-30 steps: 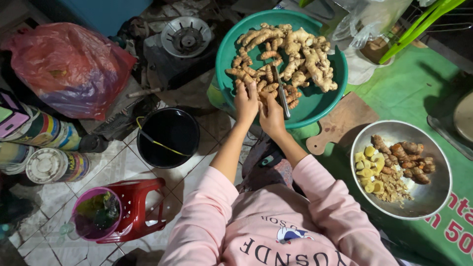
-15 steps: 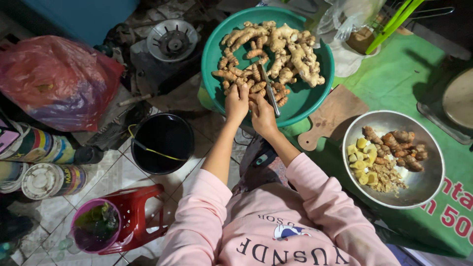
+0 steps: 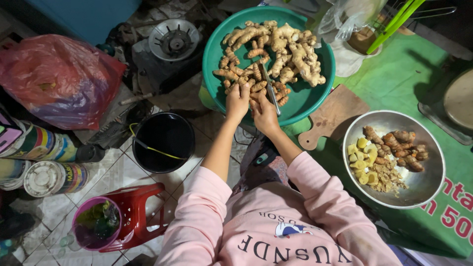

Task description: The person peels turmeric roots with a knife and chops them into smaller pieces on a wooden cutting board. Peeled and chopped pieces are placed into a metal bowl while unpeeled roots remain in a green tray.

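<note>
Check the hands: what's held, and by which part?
Right hand grips a knife at its handle end, blade out over the green basin. Left hand pinches a small root piece; exact hold unclear.

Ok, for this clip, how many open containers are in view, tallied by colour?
Green basin, holding roots under the left hand and the right hand, which holds a knife: 1
Silver metal bowl with cut pieces: 1
Black bucket: 1
Purple cup on the red stool: 1
Total: 4
</note>
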